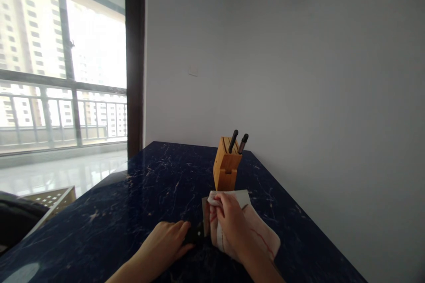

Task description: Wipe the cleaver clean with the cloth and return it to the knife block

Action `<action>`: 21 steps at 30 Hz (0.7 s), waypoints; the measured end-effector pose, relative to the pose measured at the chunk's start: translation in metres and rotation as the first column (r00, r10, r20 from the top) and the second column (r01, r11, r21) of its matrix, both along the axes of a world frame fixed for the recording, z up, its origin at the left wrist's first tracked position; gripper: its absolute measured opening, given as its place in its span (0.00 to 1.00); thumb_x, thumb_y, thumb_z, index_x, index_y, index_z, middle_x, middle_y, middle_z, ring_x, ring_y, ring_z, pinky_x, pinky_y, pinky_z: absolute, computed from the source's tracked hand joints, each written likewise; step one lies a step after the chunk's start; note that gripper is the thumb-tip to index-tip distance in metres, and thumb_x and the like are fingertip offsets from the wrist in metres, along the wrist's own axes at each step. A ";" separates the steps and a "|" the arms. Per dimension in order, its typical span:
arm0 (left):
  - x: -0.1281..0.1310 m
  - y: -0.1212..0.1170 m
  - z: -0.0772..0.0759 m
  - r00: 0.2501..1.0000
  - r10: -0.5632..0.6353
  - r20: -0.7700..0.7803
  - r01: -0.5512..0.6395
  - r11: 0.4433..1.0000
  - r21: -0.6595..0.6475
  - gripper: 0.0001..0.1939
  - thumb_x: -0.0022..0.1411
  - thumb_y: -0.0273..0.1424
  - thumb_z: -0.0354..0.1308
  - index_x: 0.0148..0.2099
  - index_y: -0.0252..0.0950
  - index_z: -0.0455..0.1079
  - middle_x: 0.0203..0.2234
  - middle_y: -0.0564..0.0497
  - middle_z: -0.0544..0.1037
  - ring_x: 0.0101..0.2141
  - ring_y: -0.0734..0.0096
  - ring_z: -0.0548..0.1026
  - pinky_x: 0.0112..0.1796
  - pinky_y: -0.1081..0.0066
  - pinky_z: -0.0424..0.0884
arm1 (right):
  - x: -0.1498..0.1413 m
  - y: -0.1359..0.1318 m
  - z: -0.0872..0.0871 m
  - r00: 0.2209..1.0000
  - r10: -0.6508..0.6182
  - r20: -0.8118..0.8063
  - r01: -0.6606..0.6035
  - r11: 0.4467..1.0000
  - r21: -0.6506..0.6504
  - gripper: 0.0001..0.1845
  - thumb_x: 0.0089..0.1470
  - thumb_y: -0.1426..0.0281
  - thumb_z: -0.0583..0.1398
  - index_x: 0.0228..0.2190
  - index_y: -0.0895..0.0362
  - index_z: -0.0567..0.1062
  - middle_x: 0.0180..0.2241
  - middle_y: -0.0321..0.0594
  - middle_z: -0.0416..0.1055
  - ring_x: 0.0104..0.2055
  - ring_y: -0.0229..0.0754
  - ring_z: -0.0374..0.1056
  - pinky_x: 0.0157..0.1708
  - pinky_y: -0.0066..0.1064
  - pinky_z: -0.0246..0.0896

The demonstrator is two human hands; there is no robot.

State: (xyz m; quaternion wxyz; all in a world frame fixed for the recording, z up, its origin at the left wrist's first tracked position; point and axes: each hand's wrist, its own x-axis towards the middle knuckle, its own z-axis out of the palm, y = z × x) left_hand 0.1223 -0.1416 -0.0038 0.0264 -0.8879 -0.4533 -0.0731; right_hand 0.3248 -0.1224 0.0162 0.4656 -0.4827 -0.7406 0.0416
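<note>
My left hand [168, 241] is closed round the black handle of a kitchen knife [198, 233], low over the table. The blade points away from me, and the cloth covers much of it. In my right hand [230, 216] is a white cloth [260, 234] with red lines, its fingers pinching a fold against the blade. The rest of the cloth hangs down on the right, under my wrist. Just beyond the cloth stands a wooden knife block [226, 166] with two dark-handled tools [234, 140] in its slots.
The dark blue marbled table [159, 181] stretches away from me, with a grey wall [315, 97] along its right side and far end. At the left are a dark door frame [134, 53], a large window and a light perforated chair or crate [53, 203].
</note>
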 end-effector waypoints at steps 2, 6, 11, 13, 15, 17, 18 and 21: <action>0.000 0.000 0.000 1.000 0.002 -0.009 -0.001 1.000 0.003 0.15 0.62 0.41 0.46 0.45 0.38 0.65 0.34 0.48 0.76 0.34 0.61 0.75 0.33 0.68 0.69 | -0.002 0.001 -0.001 1.000 0.018 0.001 -0.018 0.999 -0.046 0.16 0.45 0.80 0.51 0.35 0.55 0.71 0.35 0.39 0.71 0.40 0.40 0.66 0.43 0.32 0.61; 0.000 0.001 0.000 1.000 -0.005 -0.010 0.005 1.000 0.007 0.16 0.62 0.41 0.46 0.46 0.37 0.64 0.34 0.48 0.76 0.34 0.61 0.76 0.33 0.68 0.69 | 0.007 0.005 0.001 0.996 -0.086 0.023 0.088 0.995 -0.056 0.14 0.46 0.79 0.50 0.34 0.55 0.70 0.34 0.40 0.70 0.39 0.42 0.66 0.42 0.35 0.61; 0.001 0.000 0.001 1.000 -0.014 -0.017 0.014 1.000 0.012 0.16 0.62 0.41 0.46 0.45 0.37 0.64 0.34 0.48 0.76 0.33 0.60 0.76 0.33 0.67 0.70 | 0.004 0.002 -0.001 0.991 -0.099 0.085 0.101 0.995 -0.025 0.14 0.48 0.78 0.50 0.37 0.56 0.69 0.36 0.42 0.70 0.41 0.43 0.65 0.43 0.37 0.60; 0.001 0.000 0.003 1.000 -0.009 -0.020 0.009 1.000 0.009 0.16 0.62 0.41 0.47 0.44 0.37 0.65 0.33 0.48 0.76 0.33 0.60 0.76 0.32 0.67 0.70 | -0.005 -0.004 -0.002 0.987 -0.055 0.150 0.057 0.998 -0.008 0.15 0.48 0.79 0.50 0.38 0.56 0.69 0.37 0.42 0.69 0.42 0.43 0.63 0.45 0.38 0.58; 0.001 0.000 0.003 1.000 -0.005 -0.019 0.005 1.000 0.004 0.15 0.62 0.42 0.47 0.43 0.37 0.65 0.33 0.49 0.76 0.33 0.60 0.76 0.32 0.67 0.70 | -0.012 -0.009 -0.001 0.979 -0.013 0.205 0.017 1.000 -0.014 0.14 0.49 0.78 0.51 0.38 0.56 0.69 0.36 0.41 0.68 0.43 0.44 0.63 0.46 0.38 0.57; 0.001 0.000 0.003 1.000 -0.006 -0.009 0.006 1.000 0.004 0.16 0.62 0.42 0.47 0.44 0.37 0.65 0.33 0.49 0.76 0.33 0.60 0.76 0.32 0.68 0.69 | -0.015 -0.011 0.000 0.975 0.021 0.220 -0.013 0.999 -0.035 0.12 0.50 0.76 0.53 0.38 0.55 0.69 0.37 0.41 0.68 0.43 0.44 0.62 0.46 0.38 0.57; 0.001 0.000 0.003 1.000 -0.009 -0.003 0.009 1.000 0.002 0.16 0.61 0.42 0.47 0.44 0.37 0.65 0.33 0.49 0.76 0.33 0.60 0.76 0.32 0.68 0.69 | -0.014 -0.011 0.000 0.976 0.031 0.215 -0.022 0.999 -0.042 0.11 0.50 0.75 0.54 0.38 0.55 0.69 0.38 0.41 0.68 0.44 0.44 0.62 0.46 0.38 0.57; 0.000 0.001 0.000 1.000 -0.016 0.017 0.016 1.000 0.003 0.15 0.61 0.41 0.47 0.44 0.38 0.65 0.33 0.50 0.76 0.33 0.60 0.76 0.32 0.67 0.70 | -0.005 -0.003 -0.003 0.981 0.017 0.193 -0.005 0.998 -0.062 0.13 0.49 0.75 0.55 0.39 0.55 0.69 0.39 0.41 0.69 0.44 0.43 0.62 0.47 0.37 0.56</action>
